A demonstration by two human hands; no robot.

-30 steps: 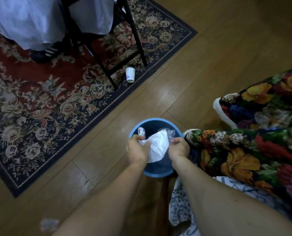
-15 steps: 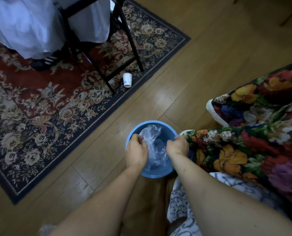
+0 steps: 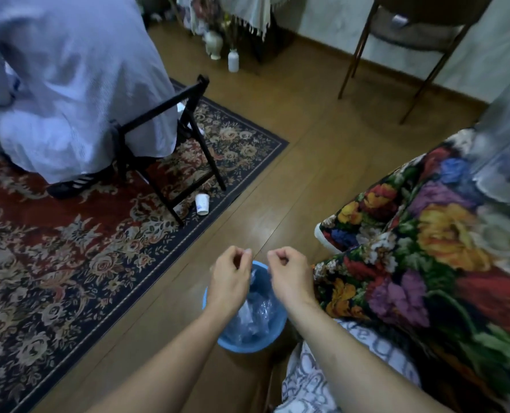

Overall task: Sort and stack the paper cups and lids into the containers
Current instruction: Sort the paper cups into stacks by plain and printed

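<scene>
Fingers (image 3: 280, 259) curling loosely on both hands, holding nothing I can make out. Left hand (image 3: 229, 278), right hand (image 3: 291, 278) hovering over blue bucket (image 3: 273, 341), clear plastic inside. Paper cup (image 3: 202, 204) lying far left on rug edge by chair leg; I'm judging next reach goes there, gripping lightly round cup wall.

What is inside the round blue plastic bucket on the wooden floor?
The round blue plastic bucket holds crumpled clear plastic film. Anything beneath the film is covered, and both hands hide part of the opening.
</scene>
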